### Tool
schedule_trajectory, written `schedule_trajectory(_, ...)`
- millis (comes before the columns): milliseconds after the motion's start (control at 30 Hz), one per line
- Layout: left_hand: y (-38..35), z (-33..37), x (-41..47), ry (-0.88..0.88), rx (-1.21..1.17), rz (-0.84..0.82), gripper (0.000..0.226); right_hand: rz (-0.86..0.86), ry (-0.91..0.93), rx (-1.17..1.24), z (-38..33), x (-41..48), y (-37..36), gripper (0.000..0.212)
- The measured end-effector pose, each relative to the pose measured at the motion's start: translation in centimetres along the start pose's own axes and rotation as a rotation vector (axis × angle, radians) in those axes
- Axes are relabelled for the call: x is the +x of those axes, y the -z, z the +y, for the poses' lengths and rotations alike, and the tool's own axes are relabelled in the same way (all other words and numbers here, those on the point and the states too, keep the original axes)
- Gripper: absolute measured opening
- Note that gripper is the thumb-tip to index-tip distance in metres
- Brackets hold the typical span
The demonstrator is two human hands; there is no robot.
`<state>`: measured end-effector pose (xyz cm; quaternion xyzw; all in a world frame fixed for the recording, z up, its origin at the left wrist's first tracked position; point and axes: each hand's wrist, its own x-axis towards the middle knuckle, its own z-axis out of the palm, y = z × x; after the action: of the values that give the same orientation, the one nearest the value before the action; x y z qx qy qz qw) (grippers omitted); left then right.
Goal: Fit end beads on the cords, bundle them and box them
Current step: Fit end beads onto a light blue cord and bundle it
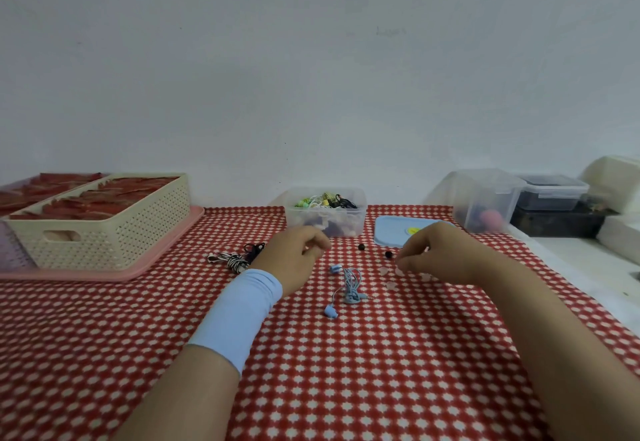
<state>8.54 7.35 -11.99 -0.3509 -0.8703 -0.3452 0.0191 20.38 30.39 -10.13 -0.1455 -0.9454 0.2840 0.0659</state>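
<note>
Left hand [298,255] and right hand [438,253] hover, fingers curled, either side of the blue cord [351,283] lying on the tabletop [381,371]; whether either pinches anything is unclear. Pale beads [391,284] lie right of the cord, and the clear box [358,222] stands behind it.

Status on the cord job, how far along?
Done: several cords lie in the clear box; a striped cord lies bundled on the cloth. In hand: right hand at the pale beads, blue cord nearby. Left: boxing both; lid is off.

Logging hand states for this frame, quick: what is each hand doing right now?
Left hand: fingers curled, contents cannot be told.
Right hand: fingertips down near pale beads, grip cannot be told.
</note>
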Motion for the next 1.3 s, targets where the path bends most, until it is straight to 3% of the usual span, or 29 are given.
schedule_trajectory(133, 1.7, 1.1, -1.2, 0.035, -0.064, -0.332, 0.008, 0.052, 0.117, 0.164, -1.7, 0.1, -1.3, 0.01)
schedule_trajectory(200, 2.0, 1.5, -1.6, 0.055, -0.048, -0.525, 0.019, 0.047, 0.143, 0.246, -2.2, 0.1, -2.0, 0.013)
schedule_trajectory(300, 2.0, 1.4, -1.5, 0.013, 0.089, -0.642, 0.021, 0.046, 0.141, 0.345, -2.4, 0.0, -2.5, 0.018)
schedule_trajectory(367, 2.1, 1.1, -1.4, -0.005, 0.077, -0.592, 0.015, 0.033, 0.132, 0.412, -2.5, -0.1, -2.6, 0.013)
schedule_trajectory(433, 1.9, 0.7, -1.3, -0.009, -0.02, -0.439, 0.012, 0.024, 0.126, 0.461, -2.7, -0.3, -2.7, 0.011)
schedule_trajectory(567, 0.1, 0.3, -1.1, 0.063, -0.397, -0.149, 0.016, 0.003, 0.105, 0.666, -3.3, -0.4, -3.1, 0.012)
schedule_trajectory(733, -2.4, 1.3, -1.1, 0.151, -0.71, -0.123, 0.021, -0.025, 0.099, 0.823, -3.6, -0.3, -3.6, 0.015)
schedule_trajectory(867, -2.9, 1.6, -1.0, 0.157, -0.836, -0.096, 0.013, -0.014, 0.097, 0.812, -3.4, -0.1, -3.9, 0.013)
schedule_trajectory(1033, -2.9, 1.7, -1.0, 0.224, -1.019, -0.074, 0.019, -0.045, 0.086, 0.814, -3.3, 0.0, -4.0, 0.017)
schedule_trajectory(1300, -3.0, 1.4, -0.9, 0.219, -1.035, -0.124, 0.016, -0.071, 0.086, 0.867, -3.4, -0.2, -4.0, 0.019)
